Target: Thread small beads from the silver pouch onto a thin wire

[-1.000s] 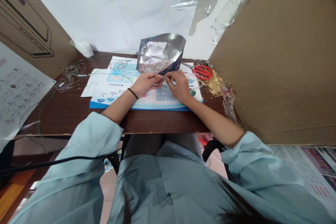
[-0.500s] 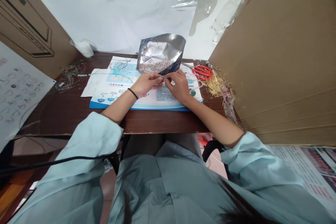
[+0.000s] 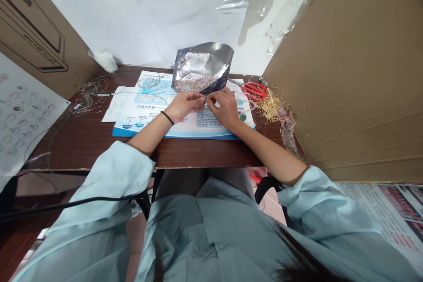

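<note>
The left hand (image 3: 183,106) and the right hand (image 3: 226,108) are brought together at the fingertips above the printed pages. A tiny item (image 3: 205,98) is pinched by the left thumb and index finger; whether it is also gripped by the right fingertips cannot be told, and its form is too small to be made out. The work area is flanked by a large cardboard panel (image 3: 357,75) on the right and a cardboard box (image 3: 42,17) on the left. Between them, a dark brown table (image 3: 205,154) is partly covered by blue-and-white printed pages (image 3: 185,131). An open silver-lined bag (image 3: 201,64) is set on the far part of the pages, just beyond the hands; small multicoloured beads (image 3: 194,83) are contained in its lower part. To the left of the pages, a tangle of clear thread (image 3: 89,92) is spread. To the right of the bag, red-handled scissors (image 3: 256,91) are laid beside a heap of thin yellow sticks (image 3: 271,109). A black band (image 3: 167,117) is worn on the left wrist. Small white beads (image 3: 105,94) are strung on a green thread (image 3: 148,93) near the tangle.
</note>
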Demonstrator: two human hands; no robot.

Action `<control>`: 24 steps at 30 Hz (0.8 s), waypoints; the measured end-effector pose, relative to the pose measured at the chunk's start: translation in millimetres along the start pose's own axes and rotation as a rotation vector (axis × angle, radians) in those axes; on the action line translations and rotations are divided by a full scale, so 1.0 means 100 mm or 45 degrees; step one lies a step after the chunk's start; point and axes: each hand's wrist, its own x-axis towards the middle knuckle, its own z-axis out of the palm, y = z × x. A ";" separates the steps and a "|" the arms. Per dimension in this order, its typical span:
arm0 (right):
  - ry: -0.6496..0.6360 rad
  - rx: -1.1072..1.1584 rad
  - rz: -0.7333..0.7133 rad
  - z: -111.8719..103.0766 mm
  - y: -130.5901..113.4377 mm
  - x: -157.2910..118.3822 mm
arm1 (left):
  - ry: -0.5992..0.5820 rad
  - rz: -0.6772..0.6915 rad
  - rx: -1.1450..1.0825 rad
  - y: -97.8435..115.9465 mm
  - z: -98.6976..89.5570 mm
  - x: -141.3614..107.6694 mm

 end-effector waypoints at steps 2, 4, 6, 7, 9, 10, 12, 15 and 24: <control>0.017 -0.012 -0.009 0.00 0.00 0.00 | 0.005 -0.002 0.007 0.01 0.01 -0.01; 0.033 -0.017 -0.021 -0.01 -0.01 0.00 | 0.013 -0.004 0.028 0.02 0.02 -0.02; 0.040 -0.011 -0.032 -0.01 -0.01 0.00 | 0.016 -0.002 0.051 0.03 0.04 -0.03; 0.041 -0.006 -0.036 -0.01 -0.01 0.00 | 0.019 -0.002 0.057 0.04 0.04 -0.03; 0.041 0.006 -0.035 -0.01 -0.01 0.00 | 0.025 -0.005 0.062 0.04 0.05 -0.04; 0.037 0.013 -0.031 -0.01 -0.01 0.00 | 0.029 -0.008 0.062 0.04 0.05 -0.04; 0.021 0.029 -0.018 -0.01 -0.01 0.01 | 0.037 -0.011 0.069 0.04 0.05 -0.04; -0.003 0.058 -0.006 -0.01 0.00 0.01 | 0.040 -0.005 0.091 0.04 0.04 -0.04; 0.032 0.154 0.030 0.00 0.00 0.01 | 0.003 0.008 0.125 0.02 0.03 -0.03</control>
